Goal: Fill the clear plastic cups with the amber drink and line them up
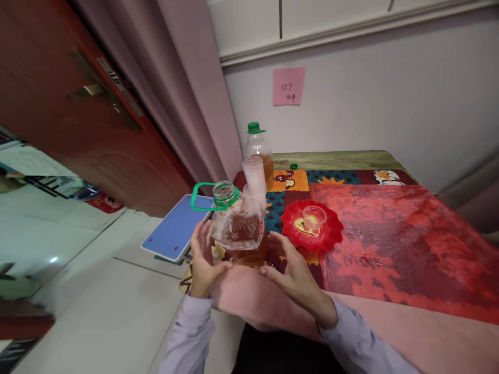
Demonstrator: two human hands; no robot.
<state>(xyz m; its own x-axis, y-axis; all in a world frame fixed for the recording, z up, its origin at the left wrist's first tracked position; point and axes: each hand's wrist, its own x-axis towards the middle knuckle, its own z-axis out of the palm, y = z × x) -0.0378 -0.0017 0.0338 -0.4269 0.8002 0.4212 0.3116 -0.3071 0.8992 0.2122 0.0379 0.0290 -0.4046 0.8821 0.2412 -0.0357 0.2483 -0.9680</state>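
Table: we see its bare greenish-brown wooden top [343, 158] only along the far edge.
Cover: over the wood we find a many-coloured cloth with cartoon animals [296, 195].
Right side: a see-through red, shiny sheet [390, 234] lies upon this cover.
Plate: a red plate with wavy rim [288, 234] rests near the middle, and we notice one small clear cup [315, 215] inside it.
Jugs: at the near left we see an uncapped clear jug with green handle [237, 228]; behind it stands a green-capped clear jug [259, 148]. Both contain amber liquid.
Far edge: a loose green cap [293, 167] lies on the wood.
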